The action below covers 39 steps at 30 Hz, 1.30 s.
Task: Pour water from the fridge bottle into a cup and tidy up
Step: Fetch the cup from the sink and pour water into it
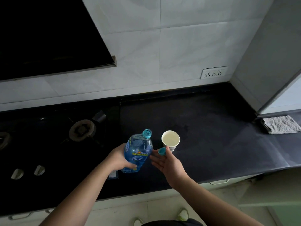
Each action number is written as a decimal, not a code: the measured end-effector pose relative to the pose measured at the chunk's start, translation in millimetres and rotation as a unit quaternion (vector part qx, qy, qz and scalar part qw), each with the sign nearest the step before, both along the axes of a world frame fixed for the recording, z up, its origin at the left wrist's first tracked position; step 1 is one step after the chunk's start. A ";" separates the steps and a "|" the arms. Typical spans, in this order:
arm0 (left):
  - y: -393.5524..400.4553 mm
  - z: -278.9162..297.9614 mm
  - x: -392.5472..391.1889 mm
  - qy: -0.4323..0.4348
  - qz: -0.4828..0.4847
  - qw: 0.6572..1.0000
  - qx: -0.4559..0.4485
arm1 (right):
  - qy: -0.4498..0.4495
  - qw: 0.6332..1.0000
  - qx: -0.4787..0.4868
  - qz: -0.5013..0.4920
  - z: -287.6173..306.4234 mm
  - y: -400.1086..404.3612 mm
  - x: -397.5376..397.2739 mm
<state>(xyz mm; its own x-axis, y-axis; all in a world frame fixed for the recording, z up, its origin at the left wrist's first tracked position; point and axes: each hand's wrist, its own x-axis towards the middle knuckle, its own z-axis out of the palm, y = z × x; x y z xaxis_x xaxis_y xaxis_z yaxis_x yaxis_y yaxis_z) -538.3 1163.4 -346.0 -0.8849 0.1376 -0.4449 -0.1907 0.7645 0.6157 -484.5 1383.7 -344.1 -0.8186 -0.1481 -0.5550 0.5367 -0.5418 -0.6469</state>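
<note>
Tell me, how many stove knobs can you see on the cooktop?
2. Both sit side by side at the cooktop's front edge, left of the person's arms: one knob nearer the left, the other knob just right of it. More may lie beyond the frame's left edge.

Bottle (pixel 138 152): clear blue plastic, blue label with yellow band, neck open, cap off; leans slightly, mouth toward back wall; base at or just above table (pixel 211 136), cannot tell which; near front edge, just right of stove. Held round lower body by left hand (pixel 119 158).
Cap (pixel 162 151): small, blue, pinched in right hand (pixel 169 162) fingertips, between bottle and cup.
Cup (pixel 170 141): white paper, upright on table, just right of bottle; inside looks pale, contents unclear.
</note>
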 end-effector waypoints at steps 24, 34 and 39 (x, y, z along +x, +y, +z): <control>-3.4 -56.4 27.3 0.000 0.079 0.979 0.186 | 0.390 0.733 0.506 0.232 85.1 -18.2 -54.3; -11.2 -66.8 34.6 -0.009 0.089 0.977 0.193 | 0.450 0.554 0.607 0.349 91.0 -52.4 -52.9; -14.2 -70.2 35.0 -0.007 0.074 0.977 0.202 | 0.437 0.483 0.638 0.411 102.4 -61.1 -55.4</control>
<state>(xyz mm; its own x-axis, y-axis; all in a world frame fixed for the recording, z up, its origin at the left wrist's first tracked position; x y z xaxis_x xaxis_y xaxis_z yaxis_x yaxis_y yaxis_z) -503.3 1149.2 -416.2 -0.9024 0.1755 -0.3936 -0.2917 0.4238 0.8575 -539.9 1322.5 -241.7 -0.7784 -0.6160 -0.1205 -0.5485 0.7609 -0.3467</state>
